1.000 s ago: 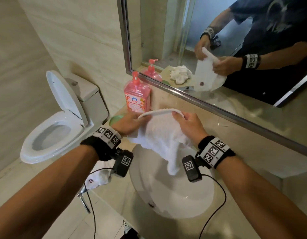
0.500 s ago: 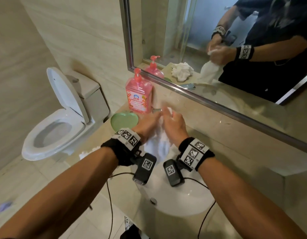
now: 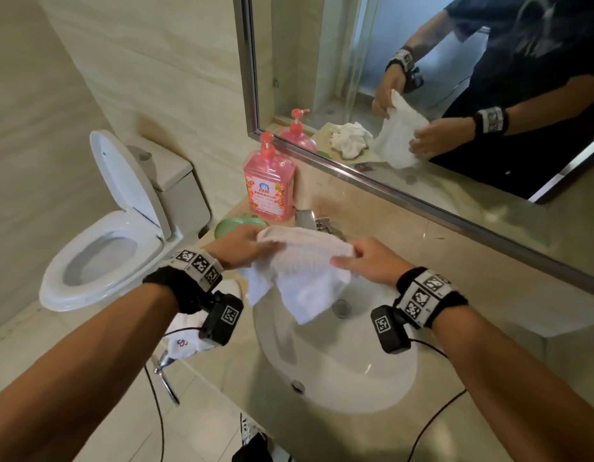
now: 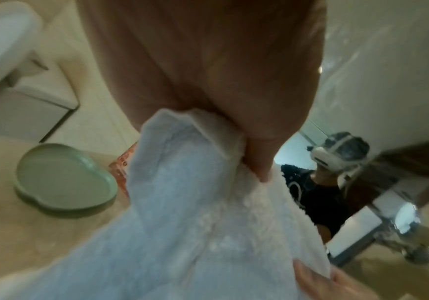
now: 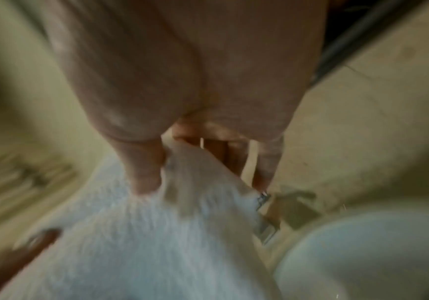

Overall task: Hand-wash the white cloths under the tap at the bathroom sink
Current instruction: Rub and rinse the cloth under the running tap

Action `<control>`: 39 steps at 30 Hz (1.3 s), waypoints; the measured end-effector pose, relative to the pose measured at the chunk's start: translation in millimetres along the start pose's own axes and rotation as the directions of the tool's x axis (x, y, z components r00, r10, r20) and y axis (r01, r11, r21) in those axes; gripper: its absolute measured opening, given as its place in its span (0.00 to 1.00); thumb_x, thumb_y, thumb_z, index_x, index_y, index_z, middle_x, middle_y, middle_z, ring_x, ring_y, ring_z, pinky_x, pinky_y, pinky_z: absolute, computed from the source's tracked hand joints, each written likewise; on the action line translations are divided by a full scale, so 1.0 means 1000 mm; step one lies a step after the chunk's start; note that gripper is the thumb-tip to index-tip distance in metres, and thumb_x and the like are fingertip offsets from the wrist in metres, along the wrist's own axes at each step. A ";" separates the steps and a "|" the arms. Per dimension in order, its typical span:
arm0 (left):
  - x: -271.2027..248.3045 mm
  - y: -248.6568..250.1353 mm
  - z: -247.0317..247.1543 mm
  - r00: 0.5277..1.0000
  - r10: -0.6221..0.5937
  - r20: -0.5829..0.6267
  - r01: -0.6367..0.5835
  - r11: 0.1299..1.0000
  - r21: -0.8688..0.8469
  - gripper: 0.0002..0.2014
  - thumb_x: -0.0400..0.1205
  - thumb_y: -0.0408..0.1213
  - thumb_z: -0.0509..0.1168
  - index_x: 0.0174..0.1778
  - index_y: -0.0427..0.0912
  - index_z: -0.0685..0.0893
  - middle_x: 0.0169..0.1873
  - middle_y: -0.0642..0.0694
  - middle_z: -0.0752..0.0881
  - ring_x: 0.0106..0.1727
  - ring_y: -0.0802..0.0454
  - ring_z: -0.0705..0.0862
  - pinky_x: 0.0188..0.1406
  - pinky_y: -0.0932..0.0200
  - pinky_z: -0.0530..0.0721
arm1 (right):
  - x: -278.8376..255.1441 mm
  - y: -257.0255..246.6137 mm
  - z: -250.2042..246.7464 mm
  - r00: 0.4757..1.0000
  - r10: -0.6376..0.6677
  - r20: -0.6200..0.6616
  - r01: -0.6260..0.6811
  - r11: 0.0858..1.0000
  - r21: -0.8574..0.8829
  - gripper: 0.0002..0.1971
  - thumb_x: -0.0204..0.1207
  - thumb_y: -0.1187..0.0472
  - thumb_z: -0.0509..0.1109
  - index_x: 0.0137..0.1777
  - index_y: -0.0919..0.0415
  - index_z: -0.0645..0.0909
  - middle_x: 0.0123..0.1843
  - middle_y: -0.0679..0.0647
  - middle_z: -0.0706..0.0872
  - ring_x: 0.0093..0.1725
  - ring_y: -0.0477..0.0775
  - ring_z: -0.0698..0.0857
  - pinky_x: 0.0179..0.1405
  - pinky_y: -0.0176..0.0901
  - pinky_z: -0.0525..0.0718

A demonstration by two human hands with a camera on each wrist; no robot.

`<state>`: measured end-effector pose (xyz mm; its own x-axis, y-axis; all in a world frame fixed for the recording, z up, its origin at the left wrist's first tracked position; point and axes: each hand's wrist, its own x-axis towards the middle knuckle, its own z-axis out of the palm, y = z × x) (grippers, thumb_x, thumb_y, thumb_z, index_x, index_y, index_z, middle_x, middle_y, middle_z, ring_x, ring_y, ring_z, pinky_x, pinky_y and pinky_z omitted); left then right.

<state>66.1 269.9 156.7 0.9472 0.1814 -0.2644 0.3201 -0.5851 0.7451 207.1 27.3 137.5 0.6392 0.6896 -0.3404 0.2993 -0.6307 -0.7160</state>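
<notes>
A white terry cloth (image 3: 304, 271) hangs stretched between both hands over the back of the white sink basin (image 3: 349, 371). My left hand (image 3: 245, 245) pinches its left top edge, and my right hand (image 3: 362, 261) pinches the right top edge between thumb and fingers. The left wrist view shows the thumb pressed on the cloth (image 4: 195, 213); the blurred right wrist view shows the cloth (image 5: 156, 223) pinched the same way. The chrome tap (image 3: 310, 221) stands just behind the cloth; no running water shows. A second white cloth (image 3: 185, 345) lies at the counter's left edge under my left wrist.
A pink soap pump bottle (image 3: 269, 185) and a green heart-shaped dish (image 3: 229, 225) sit on the beige counter left of the tap. The mirror (image 3: 422, 78) runs along the back wall. A toilet (image 3: 105, 235) with raised lid stands at the left.
The hands were pressed together on the bunched cloth at the tap half a second ago; now they have pulled apart and spread the cloth out between them over the basin.
</notes>
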 end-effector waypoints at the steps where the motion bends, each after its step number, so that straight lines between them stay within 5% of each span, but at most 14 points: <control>1: -0.002 0.001 0.003 0.999 -0.011 -0.040 0.008 0.996 -0.093 0.19 0.85 0.49 0.64 0.54 0.35 0.86 0.49 0.34 0.88 0.49 0.38 0.87 0.55 0.40 0.87 | -0.001 0.003 0.002 0.998 0.031 -0.062 -0.018 0.981 0.192 0.12 0.81 0.47 0.72 0.50 0.56 0.85 0.48 0.55 0.90 0.49 0.59 0.88 0.53 0.51 0.86; 4: 0.002 0.018 0.021 0.983 -0.144 -0.114 0.072 0.874 -0.481 0.21 0.86 0.50 0.62 0.64 0.35 0.83 0.58 0.38 0.88 0.58 0.40 0.87 0.65 0.43 0.83 | -0.002 -0.020 0.031 0.944 0.034 -0.327 0.109 0.906 0.409 0.06 0.83 0.49 0.70 0.49 0.49 0.85 0.51 0.53 0.92 0.53 0.54 0.89 0.57 0.53 0.88; 7: 0.014 0.046 0.040 0.963 -0.213 -0.166 0.021 0.672 -0.740 0.13 0.87 0.46 0.61 0.56 0.40 0.84 0.50 0.42 0.88 0.49 0.46 0.86 0.49 0.57 0.87 | 0.004 -0.062 0.068 0.892 -0.091 -0.443 0.275 0.886 0.373 0.10 0.82 0.45 0.68 0.44 0.47 0.83 0.40 0.44 0.89 0.38 0.36 0.87 0.37 0.37 0.86; 11: 0.014 0.063 0.055 0.973 -0.156 -0.167 0.006 0.747 -0.664 0.17 0.83 0.49 0.60 0.50 0.39 0.85 0.47 0.36 0.90 0.50 0.40 0.90 0.50 0.50 0.90 | 0.013 -0.079 0.055 0.853 0.111 -0.510 0.175 0.860 0.480 0.18 0.85 0.40 0.61 0.45 0.51 0.84 0.37 0.46 0.88 0.37 0.42 0.89 0.29 0.31 0.81; 15: 0.018 0.060 0.043 0.949 -0.180 -0.258 0.002 0.823 -0.567 0.15 0.86 0.46 0.55 0.45 0.41 0.82 0.47 0.38 0.88 0.49 0.40 0.87 0.52 0.48 0.86 | 0.013 -0.076 0.070 0.874 -0.018 -0.486 0.246 0.879 0.409 0.23 0.85 0.38 0.59 0.42 0.53 0.84 0.31 0.46 0.87 0.31 0.33 0.86 0.23 0.24 0.76; 19: 0.010 0.056 0.046 0.994 -0.110 -0.013 0.072 0.727 -0.683 0.14 0.80 0.46 0.64 0.52 0.39 0.84 0.47 0.39 0.90 0.48 0.42 0.89 0.53 0.49 0.88 | 0.021 -0.069 0.045 0.880 0.093 -0.465 0.092 0.928 0.360 0.23 0.86 0.39 0.59 0.41 0.56 0.82 0.36 0.44 0.85 0.38 0.44 0.87 0.34 0.34 0.81; 21: 0.005 0.052 0.039 0.997 -0.045 0.065 0.073 0.831 -0.552 0.12 0.81 0.51 0.66 0.53 0.49 0.86 0.45 0.48 0.91 0.49 0.49 0.90 0.52 0.61 0.87 | 0.020 -0.059 0.032 0.912 0.075 -0.403 0.066 0.944 0.324 0.19 0.85 0.39 0.61 0.47 0.53 0.82 0.41 0.46 0.86 0.48 0.52 0.87 0.45 0.43 0.81; 23: 0.001 0.046 0.019 0.995 0.053 0.081 -0.049 0.997 -0.055 0.07 0.77 0.60 0.69 0.45 0.64 0.84 0.38 0.63 0.88 0.42 0.67 0.86 0.41 0.79 0.78 | 0.014 -0.051 0.027 0.949 -0.054 -0.311 0.135 0.960 0.244 0.19 0.80 0.36 0.67 0.48 0.53 0.83 0.44 0.46 0.88 0.49 0.52 0.87 0.45 0.43 0.83; 25: 0.000 0.035 0.008 0.990 0.026 0.135 -0.077 0.918 0.390 0.14 0.72 0.61 0.73 0.49 0.61 0.85 0.41 0.60 0.88 0.45 0.62 0.86 0.48 0.70 0.80 | 0.007 -0.043 0.021 0.972 -0.197 -0.127 0.201 0.979 0.025 0.26 0.68 0.34 0.76 0.55 0.53 0.84 0.48 0.47 0.89 0.48 0.51 0.87 0.43 0.43 0.84; 28: 0.001 0.020 0.009 0.983 -0.065 0.174 -0.059 0.781 0.621 0.16 0.79 0.50 0.71 0.57 0.44 0.83 0.51 0.45 0.87 0.54 0.44 0.84 0.54 0.54 0.78 | 0.003 -0.029 0.014 0.972 -0.202 0.118 0.232 0.895 -0.380 0.25 0.69 0.41 0.80 0.55 0.61 0.83 0.45 0.50 0.85 0.46 0.55 0.83 0.37 0.39 0.74; 30: 0.001 0.012 0.011 0.972 -0.097 0.215 -0.040 0.830 0.556 0.12 0.81 0.45 0.69 0.57 0.43 0.84 0.51 0.44 0.87 0.55 0.42 0.85 0.54 0.53 0.78 | 0.003 -0.015 0.013 0.983 -0.159 0.089 0.178 0.940 -0.291 0.20 0.73 0.45 0.80 0.51 0.63 0.86 0.44 0.55 0.89 0.45 0.59 0.85 0.38 0.40 0.75; 32: 0.000 0.002 0.010 0.987 -0.019 0.162 -0.041 0.931 0.362 0.12 0.83 0.45 0.68 0.55 0.41 0.85 0.50 0.43 0.88 0.54 0.43 0.86 0.56 0.52 0.80 | 0.001 -0.005 0.011 0.998 -0.063 0.014 0.062 0.994 0.090 0.14 0.72 0.49 0.81 0.50 0.58 0.89 0.44 0.54 0.93 0.46 0.57 0.90 0.42 0.47 0.84; 35: 0.002 -0.003 0.016 0.998 0.038 -0.054 -0.037 0.999 0.032 0.19 0.85 0.54 0.63 0.54 0.41 0.87 0.47 0.43 0.90 0.49 0.43 0.88 0.54 0.48 0.86 | 0.004 0.000 0.016 0.975 0.061 -0.211 0.044 0.887 0.460 0.10 0.74 0.54 0.79 0.54 0.52 0.88 0.45 0.49 0.93 0.47 0.55 0.90 0.41 0.47 0.86; 39: 0.018 0.018 0.035 0.962 -0.140 -0.234 0.040 0.922 -0.385 0.27 0.84 0.62 0.57 0.60 0.43 0.86 0.54 0.42 0.89 0.56 0.43 0.88 0.61 0.45 0.85 | 0.009 -0.033 0.063 0.895 0.037 -0.445 0.188 0.873 0.451 0.10 0.76 0.48 0.75 0.55 0.44 0.84 0.50 0.41 0.90 0.48 0.42 0.89 0.45 0.37 0.86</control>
<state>88.5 235.0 143.3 0.8711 0.4413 -0.2153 0.3409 -0.2279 0.9121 158.0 76.9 119.9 0.8984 0.4351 -0.0598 0.0619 -0.2602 -0.9636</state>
